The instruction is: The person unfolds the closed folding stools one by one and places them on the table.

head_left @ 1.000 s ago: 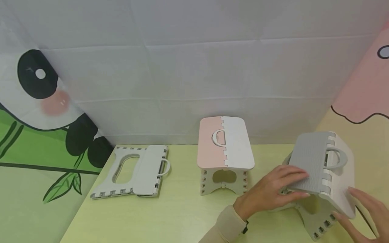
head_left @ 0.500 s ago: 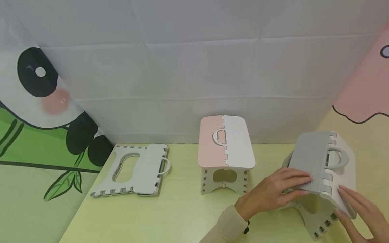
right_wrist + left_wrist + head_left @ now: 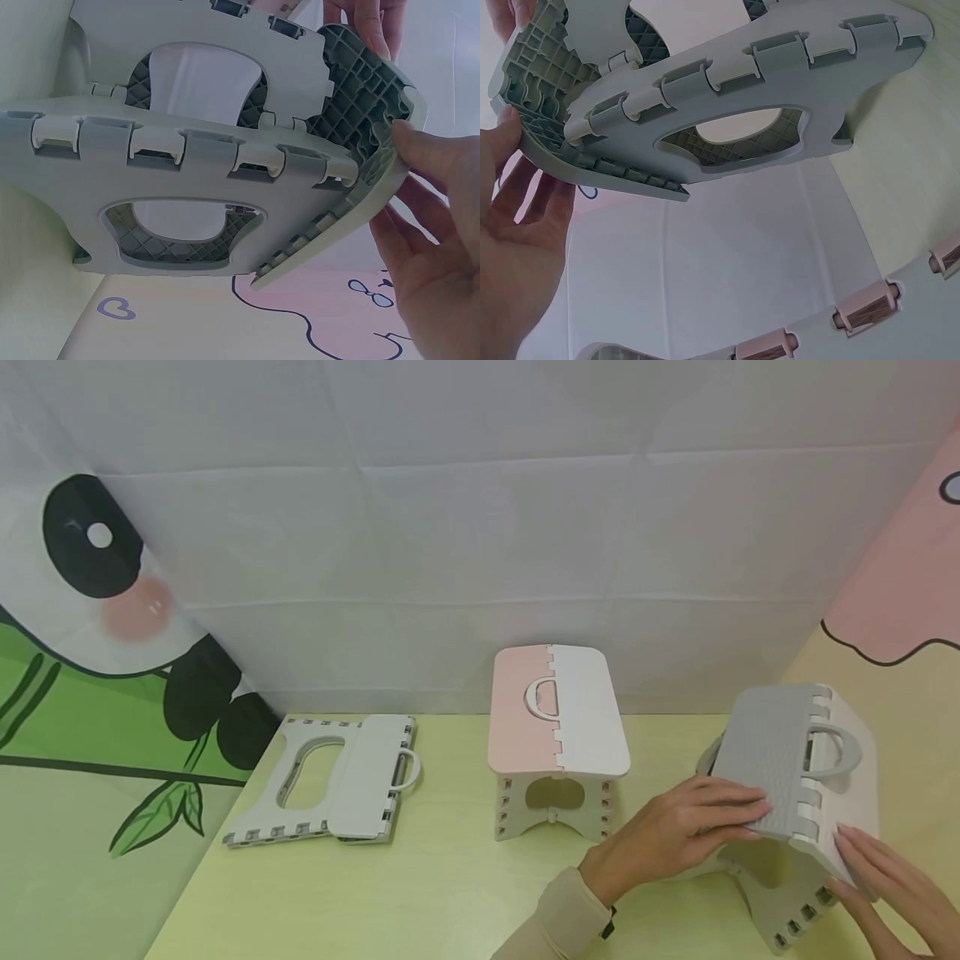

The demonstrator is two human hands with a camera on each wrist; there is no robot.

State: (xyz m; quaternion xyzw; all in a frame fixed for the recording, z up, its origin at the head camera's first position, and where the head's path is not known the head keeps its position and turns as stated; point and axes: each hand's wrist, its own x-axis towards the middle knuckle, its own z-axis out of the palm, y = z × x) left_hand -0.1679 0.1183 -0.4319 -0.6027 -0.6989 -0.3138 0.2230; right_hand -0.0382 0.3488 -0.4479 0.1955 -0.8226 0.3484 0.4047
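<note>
A folding step stool (image 3: 772,760) with a grey half and a white half to its top stands at the right of the head view. Its top is peaked along the middle hinge, with a loop handle there. My left hand (image 3: 678,831) grips the grey half's near edge, fingers on top and thumb below. On the white half, my right hand (image 3: 896,889) pinches the near edge the same way. Both wrist views show the ribbed underside and the hinged, partly folded legs; the left thumb (image 3: 504,135) and the right thumb (image 3: 424,146) lie on the panel edges.
A pink and white folding stool (image 3: 557,714) stands unfolded at the middle back of the pale yellow table (image 3: 420,902). To its left lies a flat, folded white stool (image 3: 367,785). A white cloth (image 3: 480,543) hangs behind, with cartoon prints at both sides.
My right hand has moved left and closer onto the white half, and its fingers now lie against it. The left hand has slid slightly along the grey half. The stool barely moved.
</note>
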